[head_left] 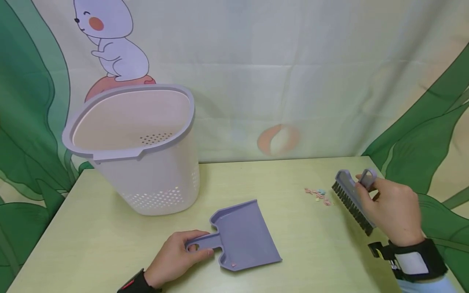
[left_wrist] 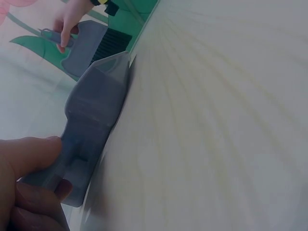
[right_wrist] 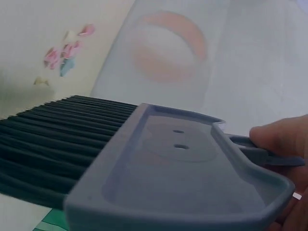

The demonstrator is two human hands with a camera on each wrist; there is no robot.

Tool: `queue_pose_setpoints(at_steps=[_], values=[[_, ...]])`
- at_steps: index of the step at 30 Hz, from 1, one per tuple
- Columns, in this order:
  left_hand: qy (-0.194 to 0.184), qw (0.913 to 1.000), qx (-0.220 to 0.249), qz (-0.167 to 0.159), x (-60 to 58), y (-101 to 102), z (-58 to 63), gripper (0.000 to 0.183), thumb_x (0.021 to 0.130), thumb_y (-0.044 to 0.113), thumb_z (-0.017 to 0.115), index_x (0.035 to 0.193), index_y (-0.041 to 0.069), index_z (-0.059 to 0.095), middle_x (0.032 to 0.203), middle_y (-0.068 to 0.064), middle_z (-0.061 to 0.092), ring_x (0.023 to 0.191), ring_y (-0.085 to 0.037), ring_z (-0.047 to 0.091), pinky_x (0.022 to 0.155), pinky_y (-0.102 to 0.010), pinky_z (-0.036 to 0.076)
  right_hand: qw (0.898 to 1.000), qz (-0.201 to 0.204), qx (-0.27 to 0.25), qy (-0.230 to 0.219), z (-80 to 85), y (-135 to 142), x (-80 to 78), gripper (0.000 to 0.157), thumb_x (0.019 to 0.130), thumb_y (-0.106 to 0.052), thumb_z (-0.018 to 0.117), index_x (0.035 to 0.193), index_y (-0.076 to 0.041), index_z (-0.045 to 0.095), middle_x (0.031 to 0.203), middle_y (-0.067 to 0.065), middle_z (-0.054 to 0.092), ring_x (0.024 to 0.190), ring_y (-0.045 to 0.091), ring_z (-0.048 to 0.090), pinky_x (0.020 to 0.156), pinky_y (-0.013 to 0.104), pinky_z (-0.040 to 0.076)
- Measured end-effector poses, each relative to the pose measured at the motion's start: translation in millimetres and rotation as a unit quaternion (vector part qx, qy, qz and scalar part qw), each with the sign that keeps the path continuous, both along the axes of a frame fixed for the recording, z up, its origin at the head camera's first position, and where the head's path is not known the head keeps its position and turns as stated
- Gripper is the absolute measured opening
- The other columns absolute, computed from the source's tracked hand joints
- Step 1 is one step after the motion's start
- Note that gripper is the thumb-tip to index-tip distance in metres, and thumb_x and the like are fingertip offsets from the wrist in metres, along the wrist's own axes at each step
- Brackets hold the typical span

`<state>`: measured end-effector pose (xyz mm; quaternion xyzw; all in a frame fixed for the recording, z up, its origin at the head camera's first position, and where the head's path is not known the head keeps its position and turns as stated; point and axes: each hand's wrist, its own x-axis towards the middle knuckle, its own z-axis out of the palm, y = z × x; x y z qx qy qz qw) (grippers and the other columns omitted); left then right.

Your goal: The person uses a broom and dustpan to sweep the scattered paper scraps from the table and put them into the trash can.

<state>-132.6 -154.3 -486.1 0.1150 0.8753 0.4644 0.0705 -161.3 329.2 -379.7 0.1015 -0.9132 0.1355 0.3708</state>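
My left hand [head_left: 178, 257] grips the short handle of a grey-purple dustpan [head_left: 246, 236], whose pan faces right over the table. One tiny pink scrap [head_left: 233, 265] lies in the pan near its lower edge. At the right, my right hand [head_left: 397, 207] pinches the handle of a matching small brush [head_left: 351, 199]. Its dark bristles [right_wrist: 62, 139] point left and down, raised over the table in the right wrist view. Between dustpan and brush lies a small cluster of pink, blue and yellowish paper scraps [head_left: 318, 195], just left of the bristles.
A tall white basket [head_left: 157, 179] with a purple rim and small holes stands at the back left of the pale table [head_left: 234, 179]. Behind the table hangs a printed curtain [head_left: 234, 53] with a cartoon animal and green leaves.
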Motion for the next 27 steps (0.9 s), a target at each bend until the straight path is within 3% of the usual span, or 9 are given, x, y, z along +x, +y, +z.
queue_pose_setpoints(at_steps=[4, 10, 14, 18, 21, 24, 27], values=[[-0.001, 1.0000, -0.001, 0.002, 0.3, 0, -0.6, 0.034, 0.082, 0.041, 0.087, 0.111, 0.025, 0.078, 0.070, 0.010, 0.051, 0.062, -0.001, 0.045, 0.057, -0.019, 0.034, 1.000, 0.012, 0.013, -0.020, -6.4, -10, 0.1, 0.015, 0.081, -0.013, 0.080, 0.080, 0.001, 0.075, 0.063, 0.012, 0.070, 0.043, 0.005, 0.041, 0.041, 0.025, 0.025], [0.000, 1.0000, -0.001, 0.000, -0.2, -1, -0.9, 0.032, 0.082, 0.040, 0.087, 0.110, 0.026, 0.078, 0.069, 0.010, 0.049, 0.061, -0.001, 0.043, 0.056, -0.019, 0.032, 0.998, 0.039, 0.034, -0.021, -10.9, -33, 4.3, 0.014, 0.078, -0.011, 0.084, 0.078, 0.000, 0.075, 0.066, 0.010, 0.072, 0.045, 0.005, 0.044, 0.043, 0.025, 0.028], [-0.003, 1.0000, 0.003, -0.006, -0.7, -1, -1.0, 0.032, 0.082, 0.041, 0.087, 0.109, 0.026, 0.078, 0.069, 0.010, 0.048, 0.060, 0.000, 0.042, 0.056, -0.018, 0.031, 0.997, 0.054, 0.044, -0.018, -13.5, -52, 12.7, 0.019, 0.078, -0.014, 0.086, 0.069, -0.010, 0.069, 0.053, -0.004, 0.057, 0.045, 0.000, 0.036, 0.044, 0.022, 0.024], [-0.002, 1.0000, 0.005, -0.008, -1.1, -1, -1.9, 0.031, 0.082, 0.041, 0.087, 0.109, 0.027, 0.078, 0.069, 0.010, 0.048, 0.060, 0.000, 0.042, 0.056, -0.019, 0.031, 0.995, 0.083, 0.049, -0.023, -14.4, -74, 24.2, 0.030, 0.077, -0.016, 0.088, 0.065, -0.017, 0.061, 0.052, -0.013, 0.043, 0.046, -0.004, 0.033, 0.045, 0.019, 0.023], [-0.005, 1.0000, 0.005, -0.006, -1.5, -1, -2.5, 0.032, 0.082, 0.041, 0.087, 0.109, 0.028, 0.078, 0.068, 0.011, 0.048, 0.060, 0.000, 0.042, 0.056, -0.019, 0.031, 0.991, 0.123, 0.038, -0.023, -15.7, -90, 35.0, 0.029, 0.076, -0.015, 0.089, 0.068, -0.019, 0.062, 0.055, -0.015, 0.043, 0.049, -0.007, 0.034, 0.046, 0.015, 0.025], [-0.009, 1.0000, 0.001, -0.001, -1.7, -1, -2.7, 0.031, 0.082, 0.043, 0.087, 0.109, 0.032, 0.077, 0.067, 0.012, 0.048, 0.059, 0.000, 0.042, 0.056, -0.018, 0.031, 0.983, 0.180, 0.018, -0.019, -18.0, -107, 46.5, 0.016, 0.077, -0.013, 0.087, 0.081, -0.017, 0.073, 0.060, -0.016, 0.048, 0.052, -0.007, 0.034, 0.050, 0.013, 0.026], [-0.009, 1.0000, 0.000, 0.001, -1.2, -1, -2.5, 0.030, 0.081, 0.043, 0.087, 0.108, 0.033, 0.077, 0.067, 0.012, 0.048, 0.059, 0.001, 0.042, 0.056, -0.018, 0.031, 0.973, 0.230, 0.010, -0.013, -21.3, -123, 56.9, 0.007, 0.090, -0.019, 0.078, 0.097, -0.016, 0.078, 0.066, -0.017, 0.056, 0.055, -0.006, 0.036, 0.053, 0.012, 0.028]])
